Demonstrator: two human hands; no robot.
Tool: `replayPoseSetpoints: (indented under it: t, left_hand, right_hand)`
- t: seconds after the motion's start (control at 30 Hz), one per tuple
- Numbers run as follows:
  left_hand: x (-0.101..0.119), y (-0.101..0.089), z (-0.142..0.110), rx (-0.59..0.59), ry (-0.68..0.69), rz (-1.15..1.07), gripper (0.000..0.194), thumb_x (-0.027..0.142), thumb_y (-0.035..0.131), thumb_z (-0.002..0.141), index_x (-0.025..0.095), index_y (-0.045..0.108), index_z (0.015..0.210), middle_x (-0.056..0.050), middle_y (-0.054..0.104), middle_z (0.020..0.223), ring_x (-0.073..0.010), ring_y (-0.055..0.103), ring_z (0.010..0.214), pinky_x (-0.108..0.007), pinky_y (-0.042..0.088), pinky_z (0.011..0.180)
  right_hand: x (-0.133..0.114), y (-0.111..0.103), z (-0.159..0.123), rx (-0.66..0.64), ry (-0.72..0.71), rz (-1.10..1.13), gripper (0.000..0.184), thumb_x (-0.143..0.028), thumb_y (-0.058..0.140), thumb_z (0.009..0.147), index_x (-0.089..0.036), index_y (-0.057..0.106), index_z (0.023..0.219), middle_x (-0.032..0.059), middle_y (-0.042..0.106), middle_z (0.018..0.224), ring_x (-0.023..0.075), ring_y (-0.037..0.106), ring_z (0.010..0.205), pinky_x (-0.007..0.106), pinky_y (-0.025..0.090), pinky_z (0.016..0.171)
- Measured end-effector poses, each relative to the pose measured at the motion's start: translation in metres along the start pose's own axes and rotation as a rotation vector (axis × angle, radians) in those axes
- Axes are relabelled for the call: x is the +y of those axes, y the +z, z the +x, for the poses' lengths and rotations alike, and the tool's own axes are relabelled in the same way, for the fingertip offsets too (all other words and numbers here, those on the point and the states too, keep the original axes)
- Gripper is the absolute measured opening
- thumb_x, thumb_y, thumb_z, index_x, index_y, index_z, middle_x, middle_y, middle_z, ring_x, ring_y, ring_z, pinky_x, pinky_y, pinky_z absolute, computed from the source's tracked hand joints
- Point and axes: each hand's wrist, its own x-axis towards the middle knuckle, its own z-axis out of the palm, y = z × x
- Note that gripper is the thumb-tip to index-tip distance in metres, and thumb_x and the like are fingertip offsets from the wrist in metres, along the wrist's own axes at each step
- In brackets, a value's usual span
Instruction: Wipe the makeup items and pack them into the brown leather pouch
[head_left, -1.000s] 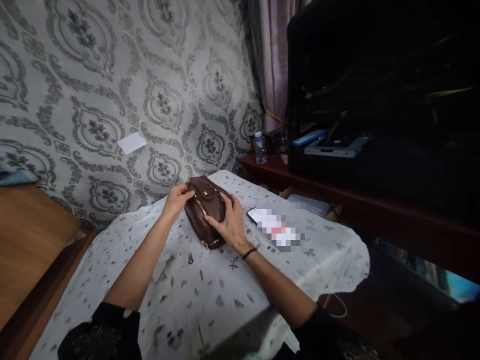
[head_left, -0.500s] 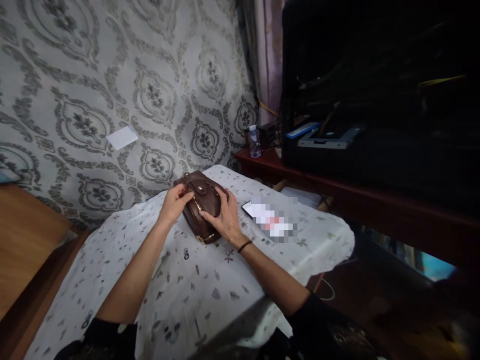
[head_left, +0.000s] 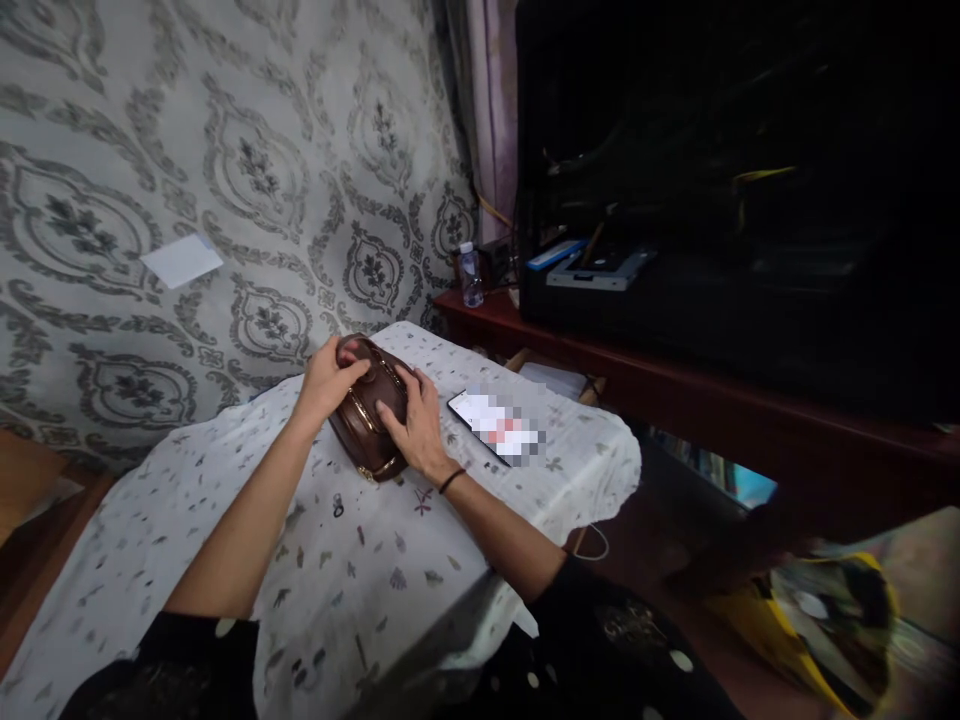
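A small brown leather purse (head_left: 360,425) with gold trim lies on a table covered by a white patterned cloth (head_left: 225,520). My left hand (head_left: 328,372) curls over the purse's top left end, fingers closed on it. My right hand (head_left: 412,425) rests on the purse's right side, fingers wrapped against it. A phone (head_left: 495,425) with a lit screen lies flat on the cloth just right of my right hand.
A dark red shelf (head_left: 675,385) runs along the right, carrying a large black unit (head_left: 735,180) and a small plastic bottle (head_left: 470,275). A patterned curtain (head_left: 225,180) hangs behind the table. A yellow object (head_left: 810,620) lies on the floor at lower right.
My view has swung to the right, so everything sits further left in the picture. My left hand has slid further over the purse's top. My right hand stays on its side.
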Motion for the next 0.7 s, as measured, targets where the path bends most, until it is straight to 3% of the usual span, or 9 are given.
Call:
replayPoseSetpoints:
  t: [0.13, 0.3, 0.47, 0.7]
  left_hand:
    - [0.002, 0.011, 0.016, -0.052, 0.020, 0.111, 0.024, 0.033, 0.073, 0.064, 0.018, 0.069, 0.082, 0.003, 0.065, 0.067, -0.0163, 0.060, 0.066, -0.027, 0.047, 0.066]
    - [-0.001, 0.017, 0.023, -0.095, 0.010, 0.174, 0.018, 0.036, 0.072, 0.068, 0.018, 0.070, 0.072, 0.001, 0.068, 0.065, -0.0184, 0.063, 0.067, -0.028, 0.047, 0.065]
    - [-0.004, 0.021, 0.017, -0.061, 0.007, 0.233, 0.016, 0.034, 0.074, 0.068, 0.020, 0.068, 0.067, 0.001, 0.067, 0.064, -0.0184, 0.061, 0.065, -0.029, 0.044, 0.065]
    - [0.002, 0.025, 0.007, 0.016, 0.047, 0.286, 0.010, 0.027, 0.071, 0.073, 0.021, 0.064, 0.068, 0.001, 0.066, 0.067, -0.0184, 0.059, 0.066, -0.030, 0.042, 0.068]
  right_hand:
    - [0.006, 0.003, 0.000, 0.048, -0.014, 0.056, 0.075, -0.054, 0.055, 0.091, -0.019, 0.032, 0.153, 0.0178, 0.042, 0.149, 0.0331, 0.036, 0.143, 0.057, 0.033, 0.117]
    - [0.013, 0.009, 0.002, 0.091, 0.080, 0.192, 0.088, -0.062, 0.062, 0.085, -0.016, 0.030, 0.153, 0.0185, 0.043, 0.150, 0.0337, 0.038, 0.142, 0.055, 0.032, 0.119]
    - [0.023, 0.011, 0.007, 0.134, 0.112, 0.332, 0.062, -0.058, 0.052, 0.092, -0.020, 0.046, 0.141, 0.0139, 0.054, 0.143, 0.0298, 0.048, 0.134, 0.053, 0.033, 0.118]
    - [0.024, 0.010, 0.011, 0.144, 0.125, 0.370, 0.054, -0.054, 0.050, 0.093, -0.019, 0.052, 0.134, 0.0137, 0.057, 0.138, 0.0285, 0.051, 0.130, 0.050, 0.036, 0.116]
